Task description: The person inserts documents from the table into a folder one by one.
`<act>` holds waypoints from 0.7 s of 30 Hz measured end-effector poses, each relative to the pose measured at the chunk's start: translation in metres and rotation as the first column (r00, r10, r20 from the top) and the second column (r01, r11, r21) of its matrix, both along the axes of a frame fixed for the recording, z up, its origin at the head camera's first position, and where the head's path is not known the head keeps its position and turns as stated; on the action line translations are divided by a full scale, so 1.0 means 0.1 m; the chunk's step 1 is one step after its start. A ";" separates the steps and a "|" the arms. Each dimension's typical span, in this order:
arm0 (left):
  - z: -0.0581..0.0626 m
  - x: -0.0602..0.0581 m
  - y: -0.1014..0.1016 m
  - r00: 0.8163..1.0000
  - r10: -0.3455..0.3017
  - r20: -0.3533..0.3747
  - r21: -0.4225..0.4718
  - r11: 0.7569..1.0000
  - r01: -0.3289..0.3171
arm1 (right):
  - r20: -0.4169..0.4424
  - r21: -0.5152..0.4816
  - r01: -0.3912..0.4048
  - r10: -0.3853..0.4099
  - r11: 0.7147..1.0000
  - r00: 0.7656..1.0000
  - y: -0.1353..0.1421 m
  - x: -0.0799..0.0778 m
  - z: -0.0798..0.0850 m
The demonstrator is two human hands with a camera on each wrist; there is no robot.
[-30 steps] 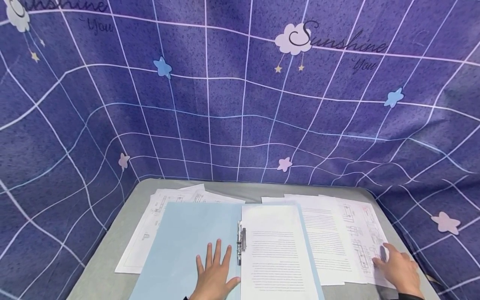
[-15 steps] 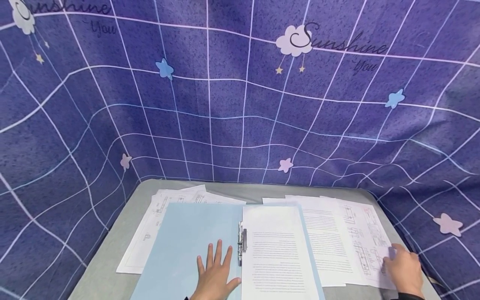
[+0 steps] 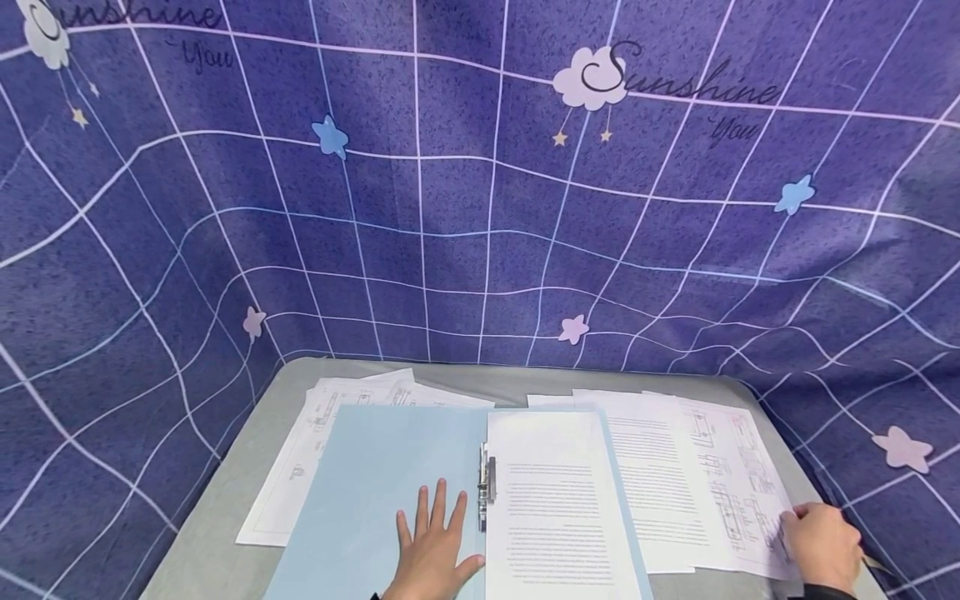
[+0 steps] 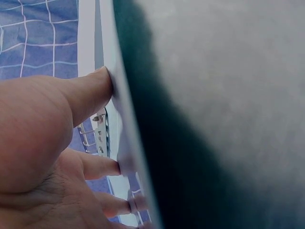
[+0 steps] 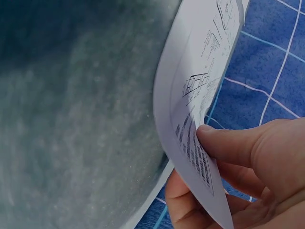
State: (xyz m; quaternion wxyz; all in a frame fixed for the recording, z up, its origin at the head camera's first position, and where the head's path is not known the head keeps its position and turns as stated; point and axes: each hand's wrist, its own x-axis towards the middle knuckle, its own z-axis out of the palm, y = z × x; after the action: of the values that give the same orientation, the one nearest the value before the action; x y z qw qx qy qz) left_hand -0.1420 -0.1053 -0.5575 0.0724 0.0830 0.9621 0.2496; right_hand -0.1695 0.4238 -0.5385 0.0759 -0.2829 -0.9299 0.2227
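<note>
Pinched sheet (image 5: 190, 81), “Sunshine You” curtain (image 3: 453, 196)

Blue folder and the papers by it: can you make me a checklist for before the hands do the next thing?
1. Left hand spread flat on the blue folder: ok.
2. Blue folder lying open: ok.
3. Right hand pinching the edge of the drawing sheet: ok.
4. Drawing sheet clear of the text sheets beside it: not ok, they overlap.
5. Metal clip locked: cannot tell.
</note>
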 end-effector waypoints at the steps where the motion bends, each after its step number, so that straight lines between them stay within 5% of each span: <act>1: 0.00 0.00 0.00 1.000 0.000 0.000 -0.005 1.000 0.000 | -0.002 0.001 0.000 0.000 1.000 1.000 0.00 0.00 0.00; 10: -0.01 0.01 0.00 1.000 0.000 -0.003 -0.026 1.000 0.000 | -0.009 -0.013 0.033 -0.033 0.999 0.999 -0.04 0.06 0.11; 21: -0.01 0.00 0.00 1.000 0.002 0.022 0.003 1.000 -0.003 | -0.204 0.004 0.092 -0.089 0.996 0.975 -0.13 0.15 0.61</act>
State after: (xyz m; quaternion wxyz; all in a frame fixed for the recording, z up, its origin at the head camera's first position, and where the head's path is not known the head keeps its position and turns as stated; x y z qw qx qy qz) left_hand -0.1417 -0.1056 -0.5580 0.0824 0.0792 0.9609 0.2521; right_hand -0.1540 0.4107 -0.4772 0.1828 -0.3000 -0.9048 0.2407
